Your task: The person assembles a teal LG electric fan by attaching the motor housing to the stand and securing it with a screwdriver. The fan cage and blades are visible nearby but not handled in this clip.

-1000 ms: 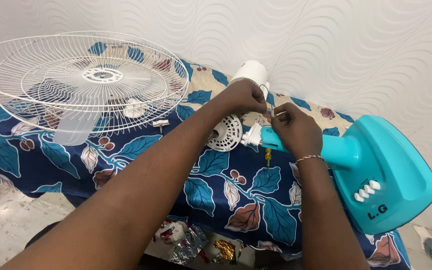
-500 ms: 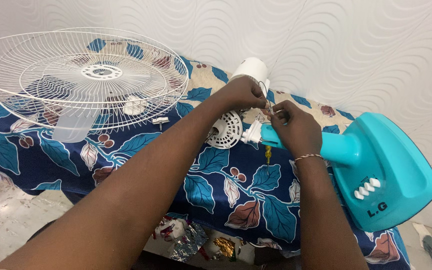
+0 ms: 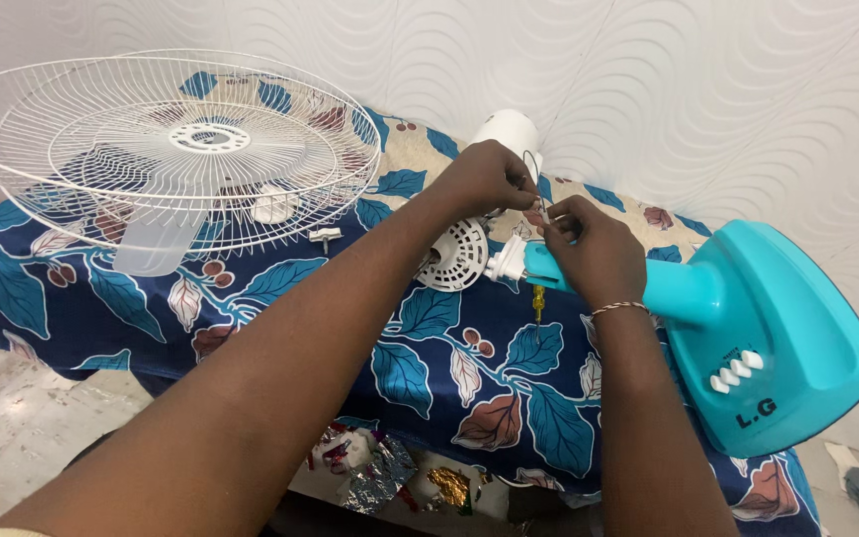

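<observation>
1. Far left, a white wire fan guard (image 3: 166,149) sits flat on the blue leaf-print cloth (image 3: 429,338), with a clear fan blade (image 3: 156,244) under it. A small white knob (image 3: 326,237) lies just beside its near edge.
2. Down below the table edge there's a heap of crinkly foil wrappers (image 3: 380,477), silver and gold, too scrunched to make out more.
3. Middle: the white motor housing (image 3: 494,189) lies on its side, vented round face toward the camera. The left hand (image 3: 489,179) is right on top of it, fingers pinched on a thin wire (image 3: 539,194).
4. The right hand (image 3: 589,249) is touching distance away, fingertips also pinched on that same wire, right above where the motor meets the teal fan stand (image 3: 758,328).
5. A little yellow-handled screwdriver (image 3: 538,303) lies on the cloth just under the right hand.
6. Far right, the stand's wide base has a row of white push buttons (image 3: 736,370) and dark lettering below them.
</observation>
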